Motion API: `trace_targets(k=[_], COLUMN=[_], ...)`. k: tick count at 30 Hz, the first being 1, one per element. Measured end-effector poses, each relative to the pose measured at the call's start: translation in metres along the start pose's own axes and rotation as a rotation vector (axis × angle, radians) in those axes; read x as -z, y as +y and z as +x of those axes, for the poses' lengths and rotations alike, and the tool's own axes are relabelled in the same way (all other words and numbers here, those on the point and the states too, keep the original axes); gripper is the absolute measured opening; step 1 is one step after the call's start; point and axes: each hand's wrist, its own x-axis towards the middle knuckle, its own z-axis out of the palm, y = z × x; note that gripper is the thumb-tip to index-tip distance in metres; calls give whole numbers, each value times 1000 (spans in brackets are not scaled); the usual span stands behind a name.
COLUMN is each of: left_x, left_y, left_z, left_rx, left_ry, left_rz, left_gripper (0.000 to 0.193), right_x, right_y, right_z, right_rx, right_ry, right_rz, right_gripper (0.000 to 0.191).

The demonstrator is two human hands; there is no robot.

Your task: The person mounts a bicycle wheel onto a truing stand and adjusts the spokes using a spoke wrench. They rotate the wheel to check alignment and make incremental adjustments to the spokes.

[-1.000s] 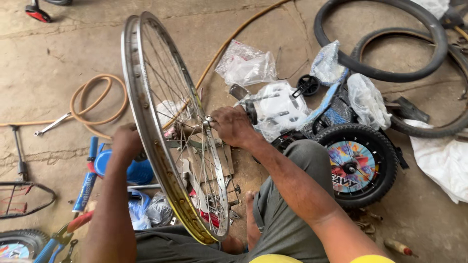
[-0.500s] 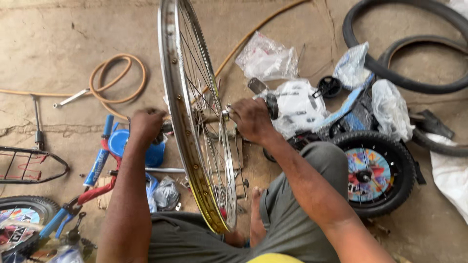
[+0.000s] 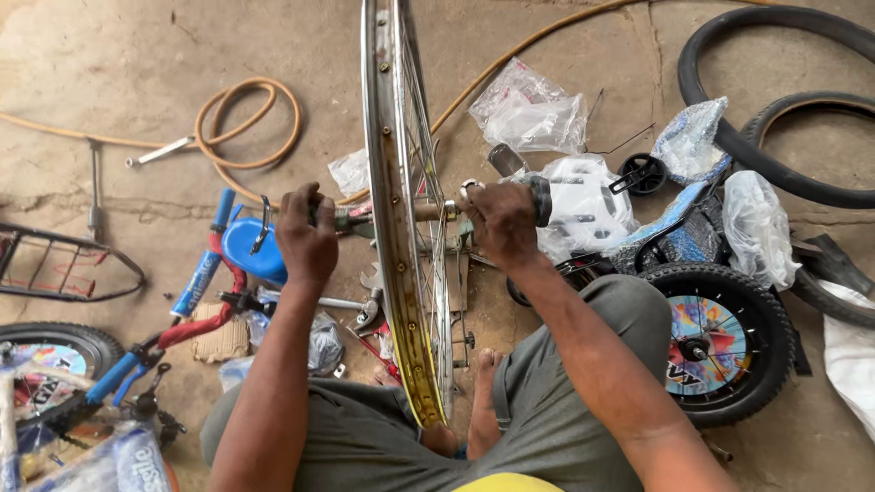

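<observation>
A large spoked bicycle wheel rim (image 3: 387,173) stands upright and edge-on between my knees, its lower part yellowish. My left hand (image 3: 305,239) is closed on the axle end on the rim's left side. My right hand (image 3: 499,221) grips the axle (image 3: 436,211) on the right side, close to the hub. Both forearms reach up from my lap. The hub itself is mostly hidden by the rim and spokes.
A small child's bicycle with a colourful wheel (image 3: 706,342) lies at right, wrapped partly in plastic. Black tyres (image 3: 729,137) lie at far right. An orange hose coil (image 3: 246,123), a long wrench (image 3: 157,152), a blue-red frame (image 3: 196,292) and a blue cup (image 3: 251,251) lie at left.
The view has shifted so the rim now sits centred and more edge-on. My left hand has moved from the rim's side to the axle end; my right hand stays at the axle.
</observation>
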Motion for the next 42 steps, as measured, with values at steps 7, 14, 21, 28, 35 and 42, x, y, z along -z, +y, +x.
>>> trace_targets(k=[7, 14, 21, 28, 35, 42], left_x=[1, 4, -4, 4, 6, 0], left_y=[-2, -7, 5, 23, 8, 5], left_z=[56, 47, 16, 15, 73, 19], left_rx=[615, 468, 88, 56, 979, -25], left_ry=[-523, -453, -27, 0, -611, -83], left_rz=[63, -32, -39, 27, -191, 46], left_gripper=[38, 42, 30, 24, 39, 31], right_x=[19, 52, 36, 35, 37, 19], right_y=[14, 57, 78, 85, 72, 103], right_z=[2, 13, 32, 33, 0, 40], right_rx=[83, 68, -337, -611, 120, -493], right_ry=[149, -133, -382, -460, -6, -724], right_rz=[88, 156, 263, 273, 265, 214], right_gripper=[11, 16, 22, 29, 18, 34])
